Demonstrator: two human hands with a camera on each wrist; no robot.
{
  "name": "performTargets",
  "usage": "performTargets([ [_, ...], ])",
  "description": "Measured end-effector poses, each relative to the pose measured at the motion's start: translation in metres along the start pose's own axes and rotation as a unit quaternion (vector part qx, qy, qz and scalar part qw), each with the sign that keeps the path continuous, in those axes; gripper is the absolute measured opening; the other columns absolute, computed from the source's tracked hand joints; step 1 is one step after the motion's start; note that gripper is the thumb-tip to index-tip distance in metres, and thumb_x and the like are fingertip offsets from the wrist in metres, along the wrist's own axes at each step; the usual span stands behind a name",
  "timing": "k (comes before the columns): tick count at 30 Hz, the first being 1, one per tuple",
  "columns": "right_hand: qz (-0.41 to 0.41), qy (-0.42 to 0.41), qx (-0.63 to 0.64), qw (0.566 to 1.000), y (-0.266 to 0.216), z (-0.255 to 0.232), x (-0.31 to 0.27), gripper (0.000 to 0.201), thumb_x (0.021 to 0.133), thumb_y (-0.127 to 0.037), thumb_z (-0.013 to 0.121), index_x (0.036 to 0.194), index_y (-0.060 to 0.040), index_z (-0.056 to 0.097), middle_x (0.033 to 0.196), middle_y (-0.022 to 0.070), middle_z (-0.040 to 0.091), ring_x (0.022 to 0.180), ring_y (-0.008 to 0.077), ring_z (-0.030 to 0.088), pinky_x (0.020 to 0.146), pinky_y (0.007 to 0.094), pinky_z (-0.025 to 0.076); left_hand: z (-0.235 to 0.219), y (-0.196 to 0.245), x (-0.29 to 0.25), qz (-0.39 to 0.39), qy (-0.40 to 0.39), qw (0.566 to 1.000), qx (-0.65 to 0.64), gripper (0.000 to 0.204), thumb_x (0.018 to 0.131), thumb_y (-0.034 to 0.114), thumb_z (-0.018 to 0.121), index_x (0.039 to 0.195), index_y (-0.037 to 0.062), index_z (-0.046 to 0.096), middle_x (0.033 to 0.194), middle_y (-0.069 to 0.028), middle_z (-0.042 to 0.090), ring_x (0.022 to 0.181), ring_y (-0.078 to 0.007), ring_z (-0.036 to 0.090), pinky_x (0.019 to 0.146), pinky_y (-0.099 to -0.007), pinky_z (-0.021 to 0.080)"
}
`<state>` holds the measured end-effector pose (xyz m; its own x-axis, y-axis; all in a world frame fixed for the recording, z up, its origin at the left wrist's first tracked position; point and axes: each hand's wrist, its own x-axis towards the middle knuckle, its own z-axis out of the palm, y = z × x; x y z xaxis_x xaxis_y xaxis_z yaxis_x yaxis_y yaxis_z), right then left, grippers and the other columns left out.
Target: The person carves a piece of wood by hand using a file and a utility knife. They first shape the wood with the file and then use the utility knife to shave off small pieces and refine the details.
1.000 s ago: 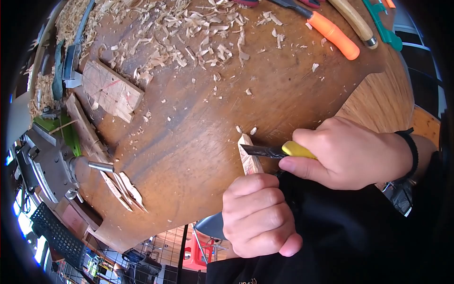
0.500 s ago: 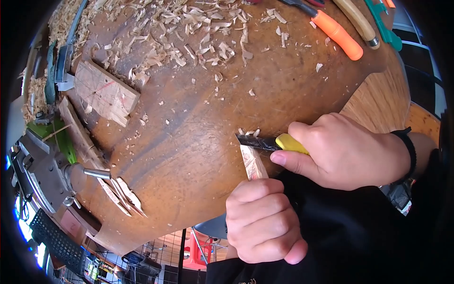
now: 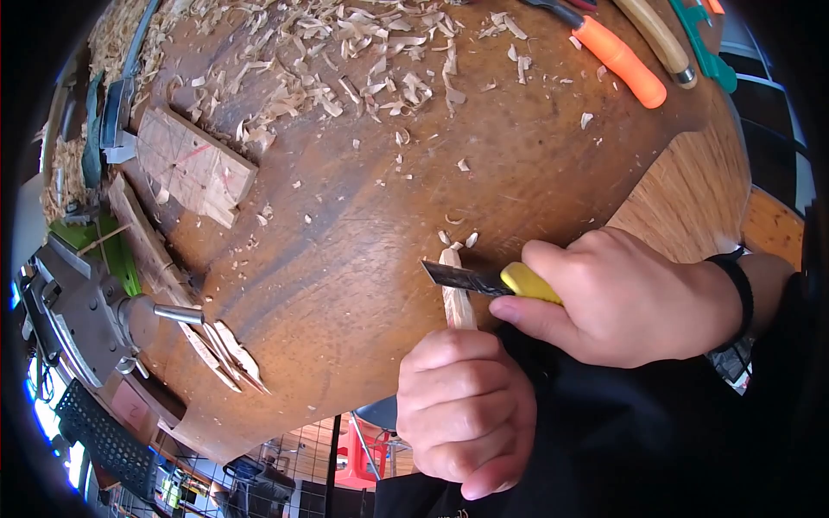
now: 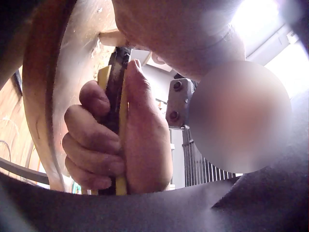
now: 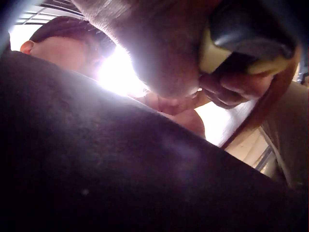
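In the head view my left hand (image 3: 466,406) grips the lower part of a slim pale wooden stick (image 3: 457,304), its fingers wrapped round it. The stick's narrowed far end points away from me, over the table. My right hand (image 3: 617,298) holds a utility knife (image 3: 528,283) with a yellow handle, thumb along its side. The knife's dark blade (image 3: 462,277) lies across the stick just short of its tip. From below, the left wrist view shows the right fingers curled round the yellow and black knife handle (image 4: 121,159). In the right wrist view a dark sleeve covers much of the work.
Wood shavings (image 3: 345,60) litter the far side of the brown table (image 3: 345,198). At left lie a marked wooden board (image 3: 194,164), thin split strips (image 3: 233,354) and a metal vise (image 3: 82,302). An orange-handled tool (image 3: 620,62) and a wooden handle (image 3: 656,39) are at far right.
The blade slid out toward the stick's tip, then came back slightly toward my left hand. My left hand shifted down, then left, and the stick has turned to show a different face.
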<state>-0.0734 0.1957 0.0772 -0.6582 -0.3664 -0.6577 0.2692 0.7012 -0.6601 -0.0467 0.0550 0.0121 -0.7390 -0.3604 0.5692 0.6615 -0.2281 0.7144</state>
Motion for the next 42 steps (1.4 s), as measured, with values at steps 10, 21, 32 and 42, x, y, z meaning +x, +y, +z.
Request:
performTargets([
  [10,-0.031,0.110,0.027,0.993,0.003,0.022,0.001,0.056,0.104,-0.041,0.058,0.075,0.0070,0.061,0.059,0.0282,0.062,0.060,0.0466,0.068,0.056,0.0509,0.056,0.004,-0.005,-0.004,0.028,0.035,0.999,-0.011,0.052,0.110,0.031,0.037,0.062,0.0115,0.036,0.051,-0.0005,0.038,0.041,-0.0144,0.035,0.042,-0.0310,0.033],
  [21,0.002,0.089,0.015,0.996,-0.001,0.021,-0.001,0.054,0.104,-0.039,0.060,0.074,0.0061,0.060,0.058,0.0289,0.061,0.058,0.0468,0.067,0.054,0.0504,0.055,0.005,-0.002,-0.001,0.008,0.071,0.997,-0.008,0.053,0.111,0.034,0.035,0.063,0.0123,0.036,0.050,0.0010,0.038,0.040,-0.0133,0.034,0.042,-0.0302,0.034],
  [32,-0.009,0.127,0.073,0.989,0.001,0.031,0.002,0.049,0.103,-0.036,0.061,0.073,0.0016,0.051,0.057,0.0268,0.057,0.057,0.0493,0.061,0.051,0.0522,0.048,0.003,-0.003,-0.004,0.007,0.074,0.996,-0.052,0.055,0.112,0.038,0.033,0.063,0.0130,0.035,0.051,0.0004,0.035,0.042,-0.0139,0.031,0.044,-0.0304,0.032],
  [42,-0.012,0.098,0.057,0.994,-0.006,0.031,-0.008,0.046,0.101,-0.035,0.066,0.075,-0.0001,0.050,0.056,0.0254,0.056,0.054,0.0471,0.061,0.048,0.0509,0.047,0.000,0.000,-0.002,-0.022,0.116,0.992,-0.035,0.053,0.114,0.039,0.027,0.067,0.0148,0.033,0.057,0.0010,0.031,0.047,-0.0130,0.026,0.048,-0.0306,0.031],
])
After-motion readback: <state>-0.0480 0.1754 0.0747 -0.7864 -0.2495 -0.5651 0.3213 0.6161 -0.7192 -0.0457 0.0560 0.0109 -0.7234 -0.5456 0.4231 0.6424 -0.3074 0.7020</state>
